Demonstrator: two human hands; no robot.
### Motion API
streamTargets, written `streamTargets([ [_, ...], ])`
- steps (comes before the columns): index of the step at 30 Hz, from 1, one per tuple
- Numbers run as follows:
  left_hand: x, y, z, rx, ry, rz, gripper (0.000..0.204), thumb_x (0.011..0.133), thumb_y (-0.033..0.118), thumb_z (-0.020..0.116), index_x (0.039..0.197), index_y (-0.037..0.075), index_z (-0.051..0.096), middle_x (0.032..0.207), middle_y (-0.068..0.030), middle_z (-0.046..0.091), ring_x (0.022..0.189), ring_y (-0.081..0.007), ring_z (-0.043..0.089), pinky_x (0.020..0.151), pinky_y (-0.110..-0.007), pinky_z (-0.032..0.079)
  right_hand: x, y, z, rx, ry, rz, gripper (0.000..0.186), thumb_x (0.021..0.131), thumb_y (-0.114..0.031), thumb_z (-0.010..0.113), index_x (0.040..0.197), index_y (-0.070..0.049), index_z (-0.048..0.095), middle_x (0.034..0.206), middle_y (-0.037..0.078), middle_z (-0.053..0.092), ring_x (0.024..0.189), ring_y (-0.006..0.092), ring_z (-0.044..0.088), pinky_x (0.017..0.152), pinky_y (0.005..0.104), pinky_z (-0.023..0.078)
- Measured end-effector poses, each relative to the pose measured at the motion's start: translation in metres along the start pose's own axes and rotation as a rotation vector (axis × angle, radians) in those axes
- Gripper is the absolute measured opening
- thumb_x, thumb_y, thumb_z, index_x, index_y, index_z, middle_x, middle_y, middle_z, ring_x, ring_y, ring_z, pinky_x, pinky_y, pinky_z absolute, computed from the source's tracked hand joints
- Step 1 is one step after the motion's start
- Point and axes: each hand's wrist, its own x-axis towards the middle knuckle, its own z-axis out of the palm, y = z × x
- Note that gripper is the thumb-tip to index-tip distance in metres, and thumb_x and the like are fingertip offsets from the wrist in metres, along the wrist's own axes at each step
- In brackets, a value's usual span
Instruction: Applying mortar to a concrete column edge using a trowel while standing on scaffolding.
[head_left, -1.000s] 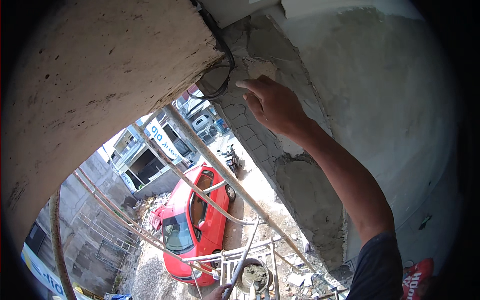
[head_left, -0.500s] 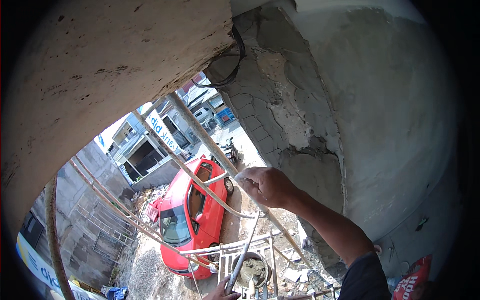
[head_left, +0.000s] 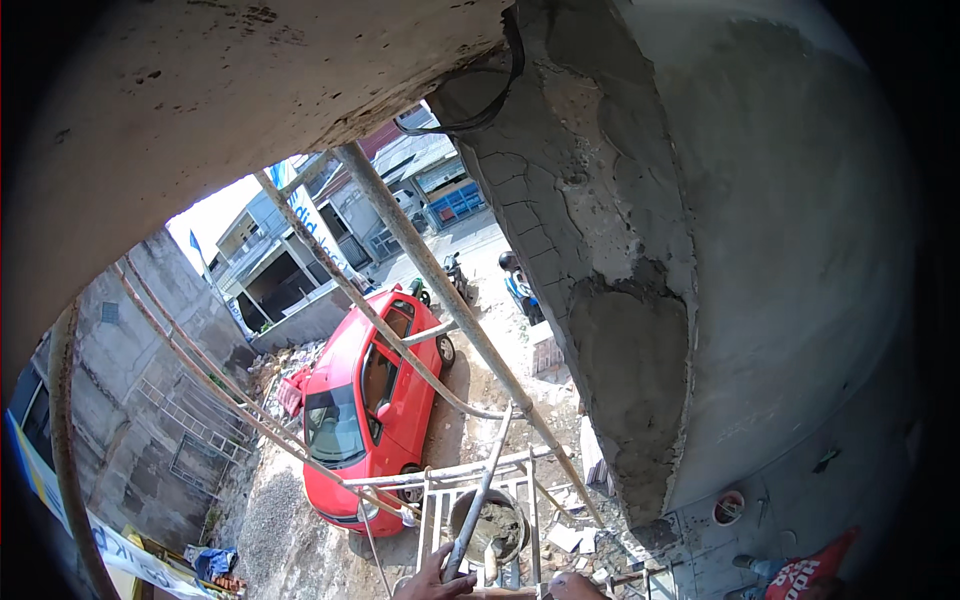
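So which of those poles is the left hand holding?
The short grey pole slanting across the view of the dark bucket: the left hand wraps its lower end. It touches none of the other poles.

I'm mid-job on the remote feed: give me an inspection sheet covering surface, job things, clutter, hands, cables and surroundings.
Surface: rough grey plaster strip, cracked at its upper left, with a paler patch.
Job's things: bucket holding grey mortar.
Clutter: broken pale pieces scattered on the ground below.
Hands: left hand closed around a slanting pole; right hand at the picture's lower edge, grip unclear.
Cables: black cable looping beside the strip's upper end.
Surroundings: scaffold pipes; red car below.
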Motion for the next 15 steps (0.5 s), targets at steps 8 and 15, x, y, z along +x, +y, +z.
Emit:
streamTargets([
  [8, 0.012, -0.02, 0.004, -0.311, -0.059, 0.01, 0.062, 0.09, 0.007, 0.063, 0.143, -0.006, 0.034, 0.105, -0.0217, 0.063, 0.09, -0.0313, 0.069, 0.075, -0.039, 0.062, -0.091, 0.057, 0.019, -0.263, -0.017, 0.003, 0.026, 0.086, -0.026, 0.056, 0.086, -0.004, 0.069, 0.084, 0.015, 0.07, 0.076, 0.0374, 0.064, 0.067, 0.0476, 0.051],
  [15, 0.005, -0.025, 0.0, -0.271, -0.002, -0.039, 0.046, 0.091, 0.025, 0.062, 0.124, -0.007, 0.057, 0.113, -0.0208, 0.068, 0.089, -0.0283, 0.072, 0.04, -0.028, 0.047, -0.097, -0.042, -0.119, 0.075, -0.029, 0.43, 0.04, 0.086, -0.041, 0.063, 0.099, -0.004, 0.072, 0.085, 0.016, 0.072, 0.084, 0.0305, 0.071, 0.077, 0.0403, 0.053],
])
